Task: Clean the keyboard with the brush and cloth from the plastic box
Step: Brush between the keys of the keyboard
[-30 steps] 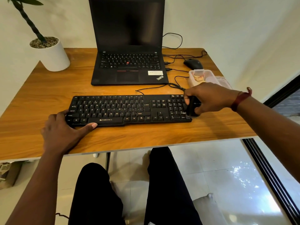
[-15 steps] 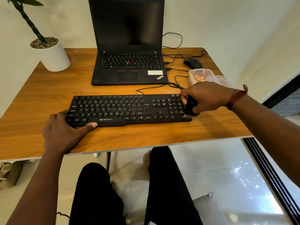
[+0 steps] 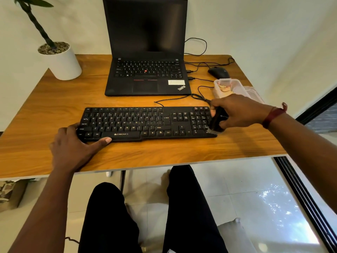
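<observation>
A black keyboard [image 3: 145, 123] lies across the wooden desk [image 3: 45, 110] in front of me. My left hand [image 3: 73, 145] holds its near left corner, thumb along the front edge and fingers curled over the left end. My right hand [image 3: 237, 112] grips a black brush [image 3: 218, 123] and holds it upright on the number pad at the keyboard's right end, pale bristles down. Behind that hand stands the clear plastic box [image 3: 235, 84], open, with something pale inside; I cannot make out a cloth.
An open black laptop [image 3: 147, 73] sits behind the keyboard, with cables [image 3: 198, 97] trailing to the right. A black mouse [image 3: 218, 72] lies behind the box, whose lid [image 3: 255, 92] rests at the desk's right edge. A white plant pot [image 3: 62, 63] stands at the back left.
My right hand has slid the brush slightly left along the number pad at the keyboard's right end. My left hand and the keyboard have stayed put.
</observation>
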